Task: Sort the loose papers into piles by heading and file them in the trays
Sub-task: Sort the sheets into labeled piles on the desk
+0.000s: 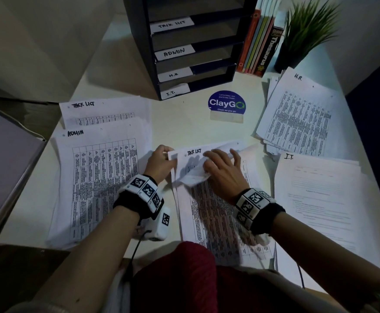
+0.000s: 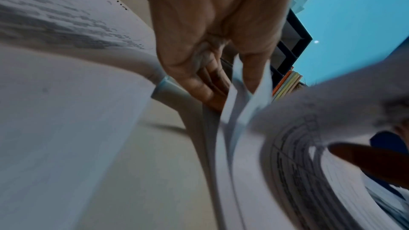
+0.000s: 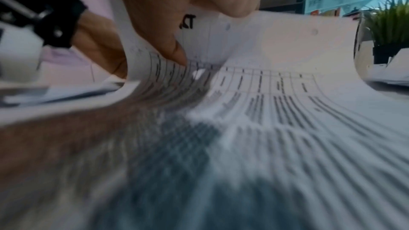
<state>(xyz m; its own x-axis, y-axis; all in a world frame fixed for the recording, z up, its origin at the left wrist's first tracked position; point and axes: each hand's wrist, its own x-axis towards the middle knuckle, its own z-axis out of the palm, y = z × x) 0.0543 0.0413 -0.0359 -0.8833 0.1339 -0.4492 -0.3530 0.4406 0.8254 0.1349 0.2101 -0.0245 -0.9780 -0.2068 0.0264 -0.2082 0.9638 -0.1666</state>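
A loose stack of printed sheets (image 1: 216, 213) lies on the desk in front of me, its top sheet (image 1: 193, 154) headed TASK LIST. My left hand (image 1: 162, 163) pinches the upper left corner of several sheets (image 2: 241, 104), which fan apart there. My right hand (image 1: 222, 168) grips the top sheet, whose upper part curls up under the thumb (image 3: 175, 50). Sorted piles lie around the stack: TASK LIST (image 1: 107, 111), ADMIN (image 1: 98, 177), H.R. (image 1: 301, 118) and I.T. (image 1: 320, 195). The dark tray rack (image 1: 148, 64) stands behind, its shelves labelled TASK LIST, ADMIN, H.R. and I.T.
Books (image 1: 261, 41) lean beside the rack and a potted plant (image 1: 304, 32) stands at the back right. A round blue ClayGo sign (image 1: 227, 102) sits on bare desk in front of the rack. A box edge (image 1: 10, 159) runs along the left.
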